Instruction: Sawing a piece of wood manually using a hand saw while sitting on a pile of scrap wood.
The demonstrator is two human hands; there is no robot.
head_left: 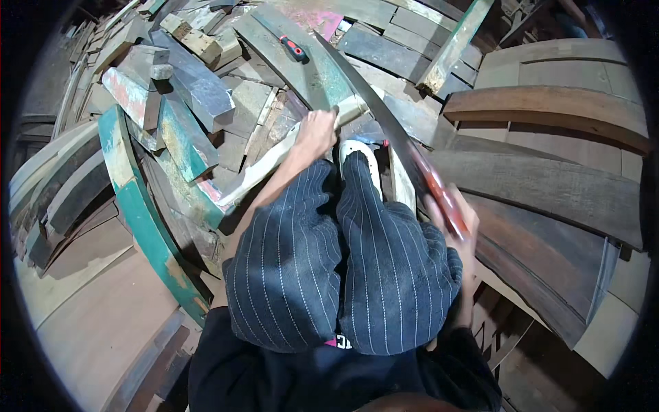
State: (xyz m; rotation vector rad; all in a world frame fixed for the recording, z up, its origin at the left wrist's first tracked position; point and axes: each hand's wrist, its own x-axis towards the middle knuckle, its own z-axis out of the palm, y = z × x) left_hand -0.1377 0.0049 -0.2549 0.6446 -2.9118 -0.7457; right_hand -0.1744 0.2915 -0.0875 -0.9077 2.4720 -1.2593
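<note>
My left hand [314,134] grips a pale wooden strip [271,156] that slants up from lower left to upper right. A handsaw [391,120] lies across that strip near its upper end, its long dark blade reaching toward the top of the view. My right hand [462,216] is closed round its glossy reddish-brown handle, blurred by motion. Under the blade's upper part is a weathered pale-green board [316,75], with a red-and-black handled tool [294,49] lying on it. My knees are bent, and a white shoe [350,147] shows just below the strip.
Painted timber offcuts [192,72] are piled at upper left, beside a long curved teal board [147,230]. Broad weathered planks [528,185] and a curved brown beam [542,106] lie on the right. An upright-looking angled post [456,44] is at upper right.
</note>
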